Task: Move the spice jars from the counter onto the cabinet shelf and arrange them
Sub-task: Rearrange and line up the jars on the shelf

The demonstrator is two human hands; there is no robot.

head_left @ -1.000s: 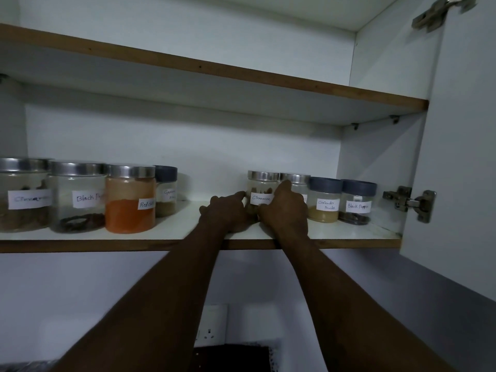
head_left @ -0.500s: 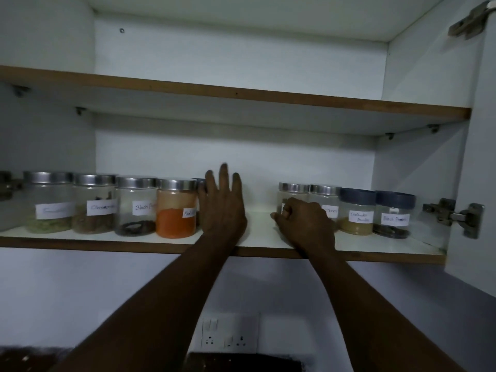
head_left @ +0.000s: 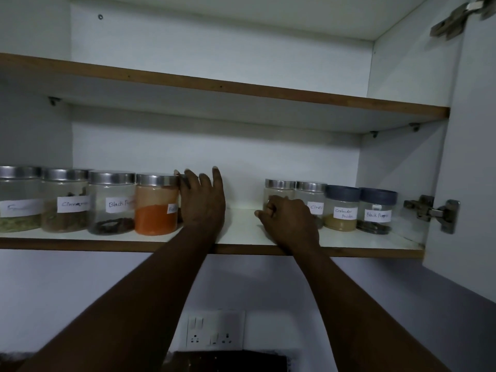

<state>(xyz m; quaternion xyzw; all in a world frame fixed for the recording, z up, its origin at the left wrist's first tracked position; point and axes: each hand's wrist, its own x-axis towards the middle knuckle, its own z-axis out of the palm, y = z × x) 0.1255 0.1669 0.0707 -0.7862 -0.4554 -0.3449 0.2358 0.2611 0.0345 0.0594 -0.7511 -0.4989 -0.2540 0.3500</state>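
small steel-lidded jar (head_left: 279,187) is standing on the lower cabinet shelf (head_left: 241,230), touching the cloves jar (head_left: 311,196). right hand (head_left: 291,222) is curling its fingers round it. left hand (head_left: 202,206) is holding its fingers straight and spread against a dark-lidded jar (head_left: 183,176), mostly hidden, just beside the orange powder jar (head_left: 157,210). coriander jar (head_left: 341,210) and black pepper jar (head_left: 375,213) are standing at the right end.
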